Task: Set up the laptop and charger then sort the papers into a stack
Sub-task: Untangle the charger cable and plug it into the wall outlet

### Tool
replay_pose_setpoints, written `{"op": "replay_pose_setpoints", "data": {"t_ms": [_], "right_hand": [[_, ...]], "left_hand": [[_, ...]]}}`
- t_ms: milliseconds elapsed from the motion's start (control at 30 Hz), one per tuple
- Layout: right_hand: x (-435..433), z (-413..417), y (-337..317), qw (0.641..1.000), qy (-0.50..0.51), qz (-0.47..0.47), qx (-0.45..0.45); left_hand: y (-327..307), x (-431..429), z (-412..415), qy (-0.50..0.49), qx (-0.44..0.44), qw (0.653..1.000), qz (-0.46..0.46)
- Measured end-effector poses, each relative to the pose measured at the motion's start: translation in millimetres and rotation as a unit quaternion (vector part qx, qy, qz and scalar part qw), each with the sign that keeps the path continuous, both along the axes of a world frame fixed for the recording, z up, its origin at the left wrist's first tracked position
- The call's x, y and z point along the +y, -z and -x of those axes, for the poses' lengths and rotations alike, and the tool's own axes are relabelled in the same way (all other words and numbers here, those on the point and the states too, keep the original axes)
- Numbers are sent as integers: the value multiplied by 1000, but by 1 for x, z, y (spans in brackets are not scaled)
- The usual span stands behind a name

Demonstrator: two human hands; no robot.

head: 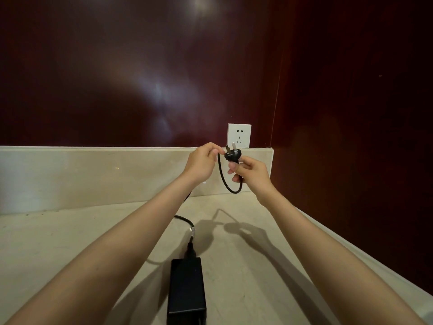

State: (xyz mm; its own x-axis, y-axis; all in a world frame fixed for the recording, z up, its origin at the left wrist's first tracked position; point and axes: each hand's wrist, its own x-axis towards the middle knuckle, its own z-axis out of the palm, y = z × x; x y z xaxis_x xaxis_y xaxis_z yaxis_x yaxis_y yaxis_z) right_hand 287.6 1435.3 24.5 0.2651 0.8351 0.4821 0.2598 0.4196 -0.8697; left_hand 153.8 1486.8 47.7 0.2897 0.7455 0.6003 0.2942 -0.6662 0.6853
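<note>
1. Charger first: you hold the black three-pin plug [232, 155] just below and in front of the wall socket [239, 136], not yet inserted, pins tilted upward rather than square to the slots.
2. Your right hand [249, 171], just below the socket, has its fingers curled and pinching the plug's tail end. Your left hand [201, 161], below and to the left of the socket, pinches the cord [225, 181], which sags in a short loop between the two hands.
3. The power brick [186, 287] lies flat on the pale counter [70, 242], well below the socket and nearer to you. Neither laptop nor papers are in view.
4. Likely risks, judged from here:
   - Tilted as they are, the pins could scrape the plate or miss the lower three-slot outlet. Level the plug before you push.
   - Your right fingertips sit close behind the pins. A grip that slides forward could put skin on metal as contact is made.
   - The loop is short. A firm push could pull it taut and drag the brick across the counter.
5. Writing: a faint grey mark sits at the socket plate's lower right corner, too small to read. A white band [192, 229] rings the cord near the brick, with no legible text. No brand shows on the brick.
</note>
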Motion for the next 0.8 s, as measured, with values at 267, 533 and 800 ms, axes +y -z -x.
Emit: {"op": "replay_pose_setpoints", "data": {"t_ms": [267,533,800], "right_hand": [[9,-29,-11,986,50,38,156],[23,-73,-15,964,256,57,40],[22,-84,-18,931,336,41,-140]], "left_hand": [[10,9,-1,-49,131,988,71],[4,25,24,13,395,894,209],[-17,28,46,130,416,801,411]]}}
